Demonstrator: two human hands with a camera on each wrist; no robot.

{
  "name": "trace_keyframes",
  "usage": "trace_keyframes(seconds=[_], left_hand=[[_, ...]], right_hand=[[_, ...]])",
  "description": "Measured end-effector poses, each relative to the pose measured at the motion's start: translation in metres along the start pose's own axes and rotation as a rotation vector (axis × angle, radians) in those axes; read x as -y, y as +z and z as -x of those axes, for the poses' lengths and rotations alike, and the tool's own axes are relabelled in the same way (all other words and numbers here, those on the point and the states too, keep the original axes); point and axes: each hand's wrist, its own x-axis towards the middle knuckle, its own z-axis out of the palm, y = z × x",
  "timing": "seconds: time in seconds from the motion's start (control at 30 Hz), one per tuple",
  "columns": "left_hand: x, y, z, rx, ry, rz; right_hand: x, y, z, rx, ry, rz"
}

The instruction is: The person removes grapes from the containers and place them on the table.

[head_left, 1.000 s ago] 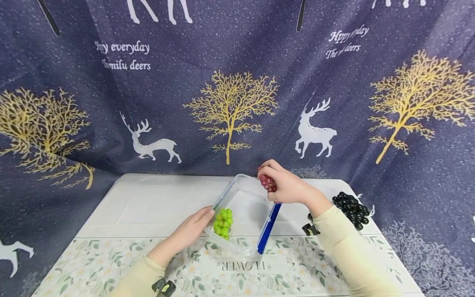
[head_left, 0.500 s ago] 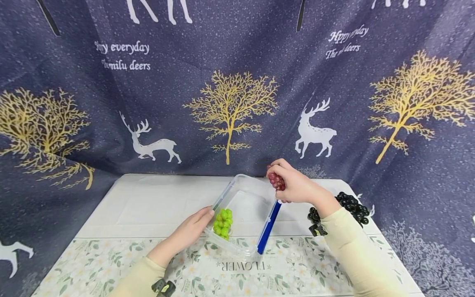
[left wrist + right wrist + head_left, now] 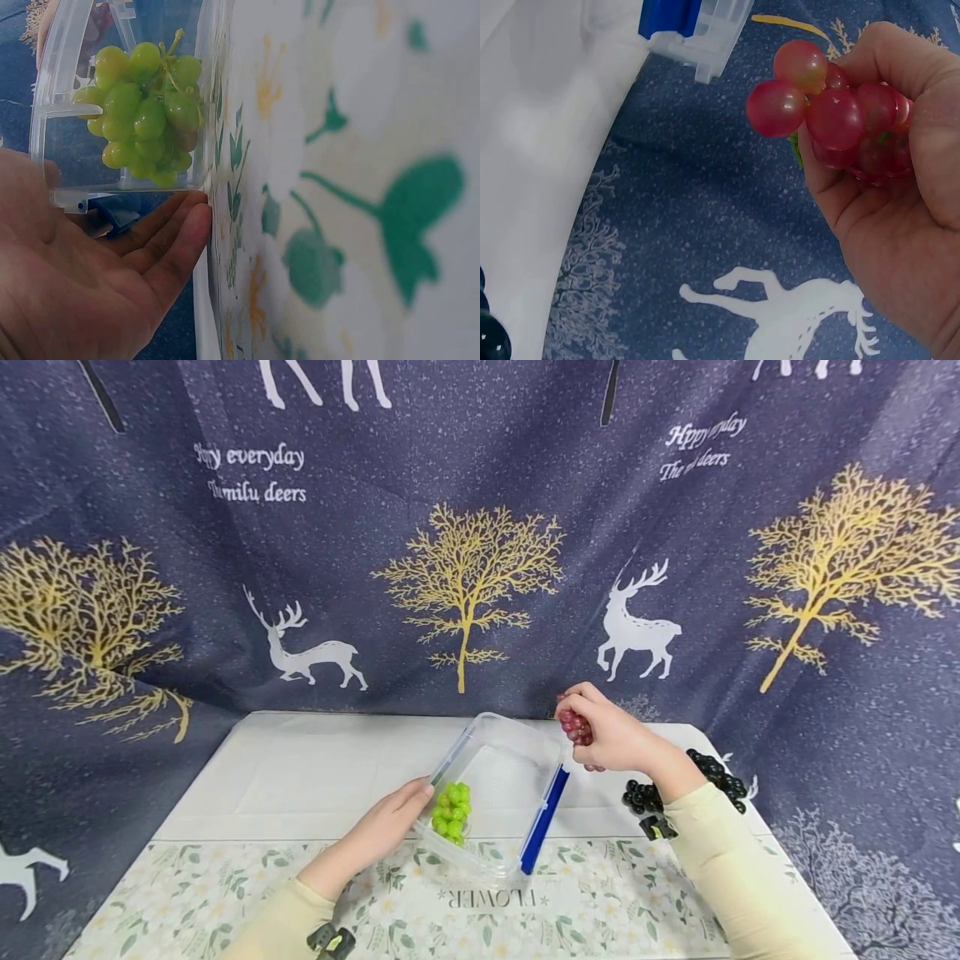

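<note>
My right hand (image 3: 615, 739) holds a bunch of red grapes (image 3: 576, 727) just beyond the right side of a clear plastic container (image 3: 501, 867). The right wrist view shows the red grapes (image 3: 836, 120) between thumb and fingers, with several berries sticking out past them. At the container's left wall, my left hand (image 3: 386, 822) grips the edge, thumb at the rim. Its fingers (image 3: 169, 251) lie along the outside in the left wrist view. Inside, a bunch of green grapes (image 3: 452, 812) rests near the left front corner.
A blue clip flap (image 3: 545, 818) hangs along the container's right side. Black grapes (image 3: 641, 796) lie on the table at the right, partly hidden by the right forearm. Behind the table (image 3: 300, 760) hangs a dark blue cloth (image 3: 525, 460) printed with deer and trees.
My right hand has moved right with the red grapes, from over the container's back right edge to outside it. The left hand, container and green grapes have stayed put.
</note>
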Motion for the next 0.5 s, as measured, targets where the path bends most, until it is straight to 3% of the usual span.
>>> trace_keyframes(seconds=[0.5], left_hand=[[-0.001,0.0,0.0,-0.001,0.008,0.004]], right_hand=[[-0.016,-0.005,0.01,-0.002,0.048,-0.044]])
